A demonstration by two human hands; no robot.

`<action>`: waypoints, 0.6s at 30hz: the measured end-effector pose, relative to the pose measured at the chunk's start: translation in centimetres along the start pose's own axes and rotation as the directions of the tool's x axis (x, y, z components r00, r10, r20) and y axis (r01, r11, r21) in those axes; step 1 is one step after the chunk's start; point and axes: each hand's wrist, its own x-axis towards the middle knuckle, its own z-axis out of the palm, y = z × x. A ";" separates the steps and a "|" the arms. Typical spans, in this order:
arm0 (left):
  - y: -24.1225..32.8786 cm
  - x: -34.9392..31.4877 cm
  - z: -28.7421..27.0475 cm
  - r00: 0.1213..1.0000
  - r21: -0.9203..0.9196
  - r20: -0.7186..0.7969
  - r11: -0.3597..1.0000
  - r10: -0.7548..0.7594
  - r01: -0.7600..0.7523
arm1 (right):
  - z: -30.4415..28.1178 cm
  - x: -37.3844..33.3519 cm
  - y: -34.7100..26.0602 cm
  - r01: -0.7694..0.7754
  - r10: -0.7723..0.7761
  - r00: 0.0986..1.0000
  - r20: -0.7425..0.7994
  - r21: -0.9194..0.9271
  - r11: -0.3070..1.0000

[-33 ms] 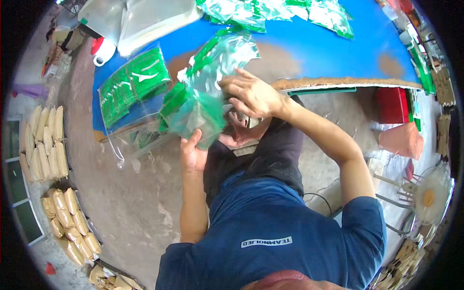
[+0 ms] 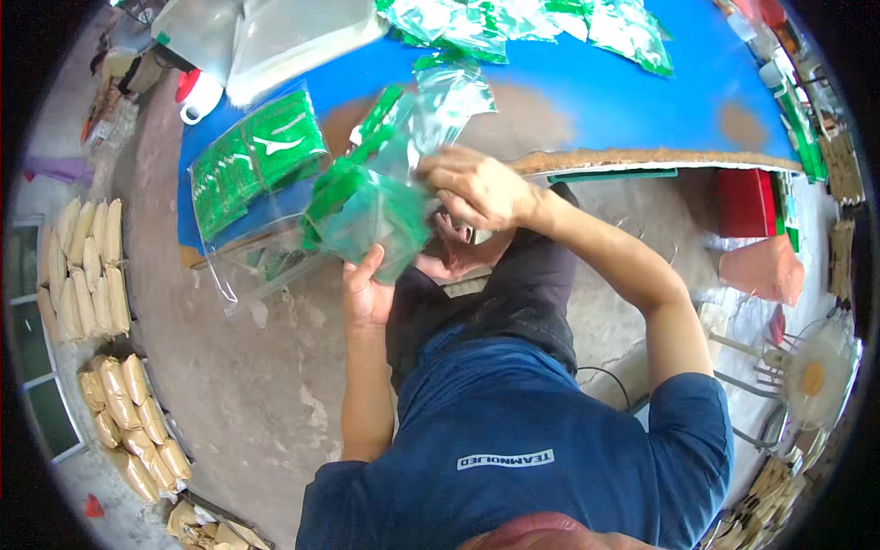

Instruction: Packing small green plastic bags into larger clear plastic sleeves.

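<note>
Left hand (image 2: 369, 289) pinched the lower edge of a sheaf of green-and-clear bags (image 2: 367, 220), thumb on top, other fingers hidden behind. Sheaf was up off the lap, just in front of the near edge of the blue table (image 2: 632, 105). Thin, glossy film: green printed panels at left, see-through toward the middle, layers fanned unevenly, edges blurred. Right hand (image 2: 481, 188) was curled at the sheaf's upper right; fingertips smeared, couldn't tell if they gripped film. Beyond, on the tabletop: crinkled shiny pouch (image 2: 454, 96), flat green bag stack (image 2: 261, 156) at left, more shiny pouches (image 2: 541, 23) farthest back.
</note>
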 end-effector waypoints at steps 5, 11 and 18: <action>-1.1 0.3 -0.3 0.997 -0.032 0.027 0.997 -0.066 0.066 | -1.7 0.9 1.1 -0.084 0.058 0.974 -0.220 -0.115 0.990; -2.8 -0.1 -0.5 0.996 -0.190 0.021 0.978 -0.082 0.085 | 0.4 -1.1 -1.4 -0.005 0.007 0.994 0.113 -0.019 1.000; -2.1 0.8 -0.7 0.981 -0.228 0.176 0.965 -0.087 0.127 | -2.4 -0.9 3.4 -0.341 0.255 0.937 -0.237 -0.477 0.810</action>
